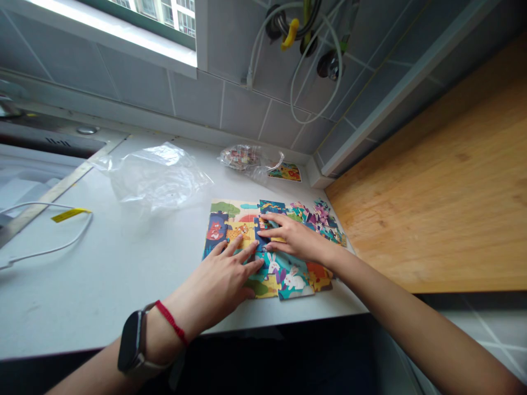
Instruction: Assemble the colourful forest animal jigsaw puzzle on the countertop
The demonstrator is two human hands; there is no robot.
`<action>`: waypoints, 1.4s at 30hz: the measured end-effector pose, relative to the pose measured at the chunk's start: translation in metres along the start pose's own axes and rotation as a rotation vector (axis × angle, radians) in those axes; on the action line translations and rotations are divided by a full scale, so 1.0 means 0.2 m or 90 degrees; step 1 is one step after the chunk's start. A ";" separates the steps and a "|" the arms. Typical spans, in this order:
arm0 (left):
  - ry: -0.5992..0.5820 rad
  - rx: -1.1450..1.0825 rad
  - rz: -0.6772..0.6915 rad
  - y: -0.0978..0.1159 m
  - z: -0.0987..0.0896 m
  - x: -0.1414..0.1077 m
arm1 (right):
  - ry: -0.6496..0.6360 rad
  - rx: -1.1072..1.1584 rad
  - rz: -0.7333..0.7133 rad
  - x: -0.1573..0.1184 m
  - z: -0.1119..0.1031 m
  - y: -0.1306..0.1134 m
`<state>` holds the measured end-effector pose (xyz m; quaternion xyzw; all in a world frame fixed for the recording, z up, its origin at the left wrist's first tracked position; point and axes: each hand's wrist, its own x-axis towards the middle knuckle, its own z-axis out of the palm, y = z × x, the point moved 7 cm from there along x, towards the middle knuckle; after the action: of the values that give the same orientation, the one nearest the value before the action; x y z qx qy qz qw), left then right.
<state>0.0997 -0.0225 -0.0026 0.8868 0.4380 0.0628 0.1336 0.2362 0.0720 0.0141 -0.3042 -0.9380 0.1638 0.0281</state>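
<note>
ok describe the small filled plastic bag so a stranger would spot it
On the white countertop, at the back by the grey tiled wall, sits a small clear plastic bag. Multicoloured contents bulge inside it, unlike the larger, empty-looking clear plastic bag to its left.

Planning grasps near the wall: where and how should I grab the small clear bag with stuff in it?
I'd take the bag by its filled left part, from above and the counter's front side. The contents bulge there, probably giving fingers a lump to close on; the right end is loose film, and the tiled wall rises behind.
</note>
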 end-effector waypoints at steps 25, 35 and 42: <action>0.080 -0.026 0.001 -0.03 -0.04 0.10 | 0.039 0.019 -0.045 0.04 -0.06 0.01; 0.114 -0.003 0.025 -0.03 -0.03 0.08 | 0.468 0.158 -0.007 -0.35 -0.19 0.13; 0.100 -0.022 0.044 -0.06 -0.03 0.07 | 0.599 0.071 0.117 -0.45 -0.26 0.17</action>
<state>0.0986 -0.0030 -0.0012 0.8914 0.4149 0.1439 0.1118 0.3361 0.0614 0.0564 -0.4251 -0.7827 0.0602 0.4507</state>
